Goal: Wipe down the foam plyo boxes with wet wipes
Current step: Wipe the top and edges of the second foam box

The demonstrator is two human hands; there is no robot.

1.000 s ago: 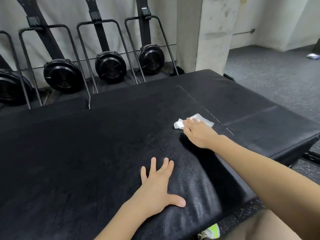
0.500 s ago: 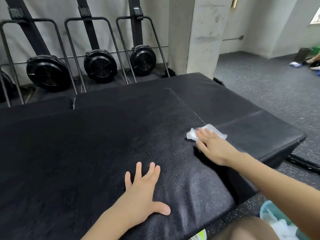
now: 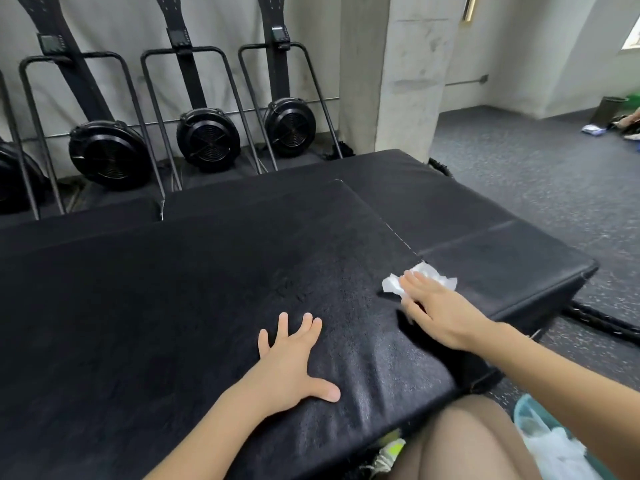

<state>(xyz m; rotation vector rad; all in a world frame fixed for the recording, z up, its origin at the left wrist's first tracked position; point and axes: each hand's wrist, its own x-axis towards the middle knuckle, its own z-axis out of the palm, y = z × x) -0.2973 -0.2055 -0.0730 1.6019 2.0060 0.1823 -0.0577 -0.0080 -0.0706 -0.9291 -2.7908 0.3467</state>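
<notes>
So there's a big black foam plyo box (image 3: 194, 306) filling most of the view, top surface textured and a bit shiny toward the near edge. Using that box as the reference for everything:

The left hand (image 3: 289, 365) is planted flat on top of it near the front edge, fingers spread and straight, thumb stuck out to the side. Not holding anything, just palm down on the vinyl.

The right hand (image 3: 440, 311) is further along, at the box's right edge, right about where the stitched seam runs. Fingers look mostly straight and laid flat over a crumpled white wet wipe (image 3: 429, 277), pressing it against the surface. The wipe sticks out past the fingertips on the far side and to the left of them.

Butted against the right side of the box sits a second, lower black box (image 3: 491, 244), and the wipe seems to straddle the line between the two.

Behind the box, against the wall, a row of black fan machines (image 3: 207, 140) in metal frames. Off the far right corner there's a concrete pillar (image 3: 405, 71). Below the near right corner, a light blue bin (image 3: 523, 412) with white stuff in it, beside the person's knee.
</notes>
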